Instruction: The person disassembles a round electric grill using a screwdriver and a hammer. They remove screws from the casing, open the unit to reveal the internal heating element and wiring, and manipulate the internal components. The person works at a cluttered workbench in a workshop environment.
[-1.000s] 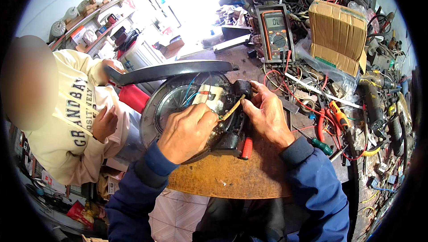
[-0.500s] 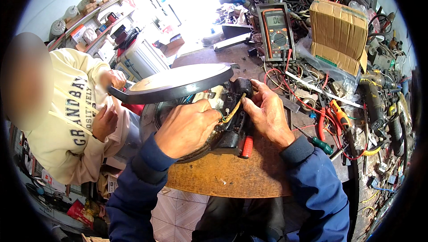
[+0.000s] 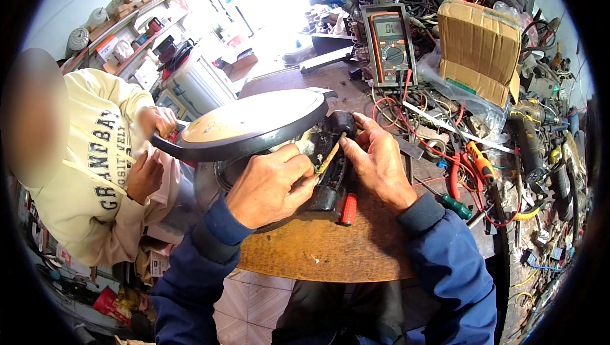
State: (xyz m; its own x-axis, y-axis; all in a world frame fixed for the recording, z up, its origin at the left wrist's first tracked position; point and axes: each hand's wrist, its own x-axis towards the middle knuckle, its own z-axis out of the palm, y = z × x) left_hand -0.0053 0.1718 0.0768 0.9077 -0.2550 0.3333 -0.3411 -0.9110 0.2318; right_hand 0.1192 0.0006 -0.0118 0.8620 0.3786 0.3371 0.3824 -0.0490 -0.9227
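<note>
Two pinches clamp the yellow cord (image 3: 330,156): left hand (image 3: 270,183) at its lower end, right hand (image 3: 379,166) higher.

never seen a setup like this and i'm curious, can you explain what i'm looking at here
There is no robot here, just a person's bare hands. The view comes from a wide fisheye camera worn on that person's head, looking down, so straight edges curve near the rim. The left hand pinches the lower end of a yellowish wire sleeve; the right hand is at its upper end, its grip partly hidden. Both work at a black housing on a brown table. A co-worker's hand holds a round, black-rimmed lid, tilted up. To the right lies a green-handled screwdriver; farther back are a multimeter and a cardboard box.
</note>
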